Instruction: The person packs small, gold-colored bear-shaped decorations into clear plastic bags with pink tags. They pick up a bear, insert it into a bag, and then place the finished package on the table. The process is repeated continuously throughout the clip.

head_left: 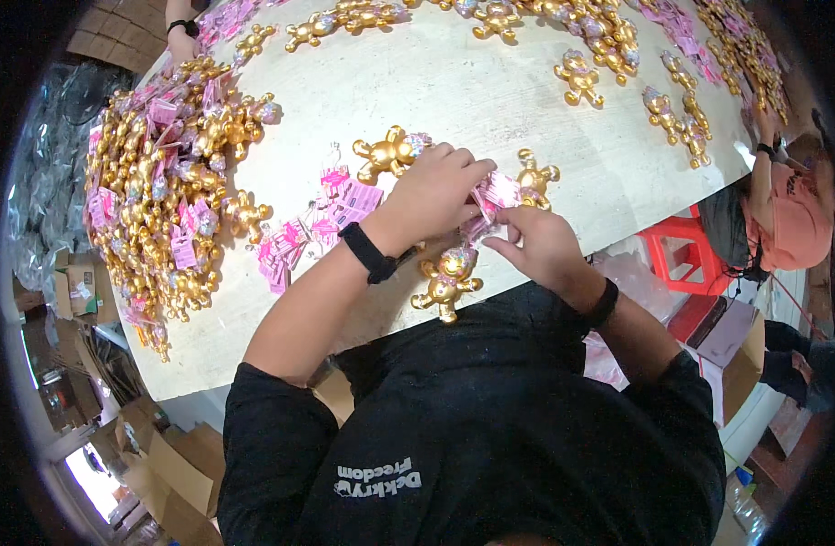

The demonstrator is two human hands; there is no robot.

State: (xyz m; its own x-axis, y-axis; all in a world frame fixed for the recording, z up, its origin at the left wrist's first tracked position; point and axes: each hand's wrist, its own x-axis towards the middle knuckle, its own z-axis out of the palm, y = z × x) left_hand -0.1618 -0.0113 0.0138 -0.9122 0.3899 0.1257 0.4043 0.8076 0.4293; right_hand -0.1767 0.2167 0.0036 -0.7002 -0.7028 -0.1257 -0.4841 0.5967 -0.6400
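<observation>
My left hand (435,193) and my right hand (536,244) meet over a pale table (417,82), both pinching a pink paper tag (497,191). Each wrist wears a black band. A small gold bear figure (446,280) lies just below the hands at the table's near edge. Another gold bear (387,153) lies beside my left knuckles, and a third (536,177) sits just past the tag. A loose row of pink tags (317,227) runs along my left forearm.
A big heap of gold bears with pink tags (158,182) fills the table's left side. Several more bears (581,77) are scattered across the far side. A person in an orange cap (790,218) works at the right; a red stool (681,250) and cardboard boxes (176,473) stand below.
</observation>
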